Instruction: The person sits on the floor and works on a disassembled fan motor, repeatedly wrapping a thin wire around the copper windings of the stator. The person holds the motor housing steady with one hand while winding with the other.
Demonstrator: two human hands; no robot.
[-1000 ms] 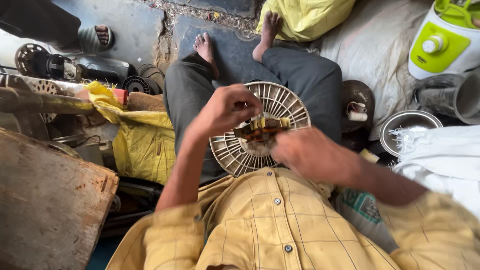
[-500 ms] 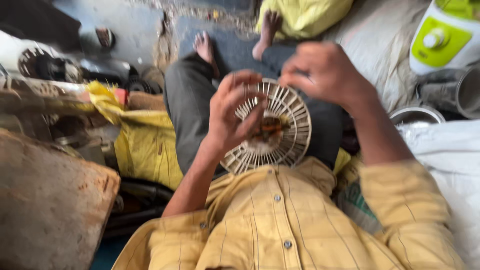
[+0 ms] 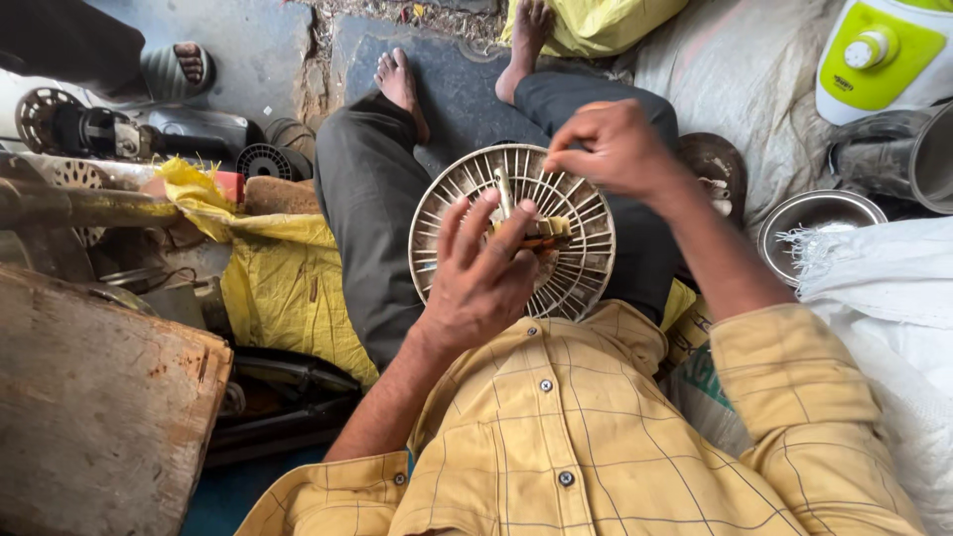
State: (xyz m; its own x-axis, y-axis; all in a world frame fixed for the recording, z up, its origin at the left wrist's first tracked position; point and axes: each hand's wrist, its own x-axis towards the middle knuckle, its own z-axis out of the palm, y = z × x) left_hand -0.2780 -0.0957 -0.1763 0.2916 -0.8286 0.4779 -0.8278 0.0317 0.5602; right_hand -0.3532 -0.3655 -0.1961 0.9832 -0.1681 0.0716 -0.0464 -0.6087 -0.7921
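Note:
A round cream fan grille (image 3: pixel 586 273) lies on my lap, across my dark trousers. At its middle sits a small motor core (image 3: pixel 546 234) with copper-coloured windings, and a pale shaft (image 3: pixel 504 189) sticks up beside it. My left hand (image 3: pixel 481 283) rests over the grille's centre with fingers spread, the thumb and fingertips gripping the motor core. My right hand (image 3: pixel 615 149) is raised above the grille's upper right rim, its fingers pinched together. Nothing shows between those fingertips.
A yellow bag (image 3: pixel 278 288) and a worn wooden block (image 3: pixel 89 417) lie to my left, with fan motor parts (image 3: pixel 79 124) behind them. A steel bowl (image 3: pixel 814 213), a white sack (image 3: pixel 884 298) and a green-and-white appliance (image 3: pixel 884 50) sit at right. Another person's sandalled foot (image 3: pixel 184 65) is at top left.
My right hand left the motor core, lifted up and now hovers pinched over the grille's upper right. My left hand slid down from the top to grip the core.

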